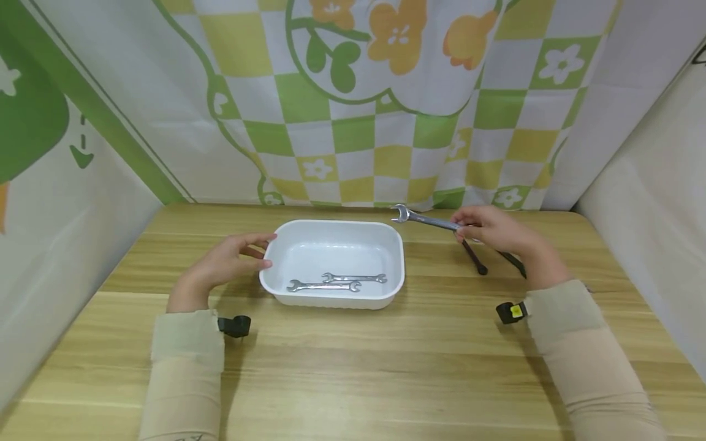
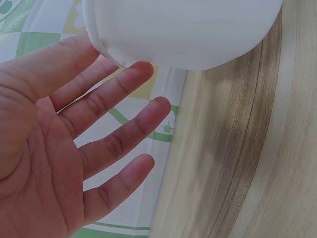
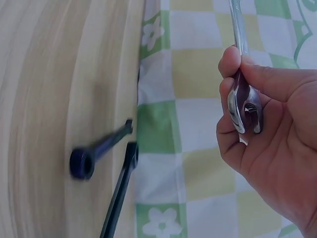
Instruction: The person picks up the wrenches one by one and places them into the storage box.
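One wrench, silver, open-ended at both ends. Location: in the right hand, pinched by thumb and fingertips close to one end; that end sits before the palm, the other juts left and shows by the back right corner of the tub. Handling, by judgement: rigid metal, modest in weight, hard to damage, polished enough to swivel in a light pinch. Best hold: thumb and fingers across the flat shank; nearer the middle should balance better.

Two further wrenches, silver: front wrench and back wrench. Location: in the tub, towards its front wall, well apart from the right hand, nearer the left; whether they touch each other, cannot tell. Likely stiff and thin, best lifted by the shank.

One tub, white, glossy. Location: on the tabletop, between the hands. Probably light plastic, apt to skid if knocked, best steadied at the rim. Left hand at its left end, fingers spread and fairly straight, thumb at the rim.

Two dark tools: first dark tool, ring-ended, and second dark tool, partly hidden. Location: on the tabletop, near the right hand, right of the tub
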{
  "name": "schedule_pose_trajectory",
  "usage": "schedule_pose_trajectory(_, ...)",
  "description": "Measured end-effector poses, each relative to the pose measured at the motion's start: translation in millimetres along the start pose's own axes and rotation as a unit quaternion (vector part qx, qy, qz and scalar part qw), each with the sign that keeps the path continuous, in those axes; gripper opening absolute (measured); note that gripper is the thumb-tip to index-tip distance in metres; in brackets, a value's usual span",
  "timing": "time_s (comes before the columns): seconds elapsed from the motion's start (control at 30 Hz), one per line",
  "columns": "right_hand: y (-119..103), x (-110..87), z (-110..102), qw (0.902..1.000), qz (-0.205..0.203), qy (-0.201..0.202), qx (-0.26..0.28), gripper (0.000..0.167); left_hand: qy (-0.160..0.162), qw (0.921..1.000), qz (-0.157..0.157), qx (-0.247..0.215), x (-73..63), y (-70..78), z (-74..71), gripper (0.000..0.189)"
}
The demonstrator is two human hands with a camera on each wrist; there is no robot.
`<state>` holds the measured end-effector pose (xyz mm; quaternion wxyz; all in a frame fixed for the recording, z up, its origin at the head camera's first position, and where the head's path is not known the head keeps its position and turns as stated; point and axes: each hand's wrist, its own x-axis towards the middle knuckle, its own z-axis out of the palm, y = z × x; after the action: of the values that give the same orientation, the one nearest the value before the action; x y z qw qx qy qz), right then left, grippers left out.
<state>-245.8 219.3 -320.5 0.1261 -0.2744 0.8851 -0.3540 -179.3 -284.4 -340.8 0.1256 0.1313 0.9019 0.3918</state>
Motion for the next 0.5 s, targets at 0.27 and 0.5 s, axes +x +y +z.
schedule_pose_trajectory(0.27,-20.0,16.3,12.0,0.9993,-0.019,-0.007,0.031,0.017,0.000,1.0000,-0.005,0.000,0.6,-0.5,0.1,0.063)
schedule_pose_trajectory(0.5,-32.0,34.3,28.7,0.9972,-0.052,-0.019,0.049,0.018,0.002,0.9999,-0.010,0.005,0.8,-2.7,0.1,0.062)
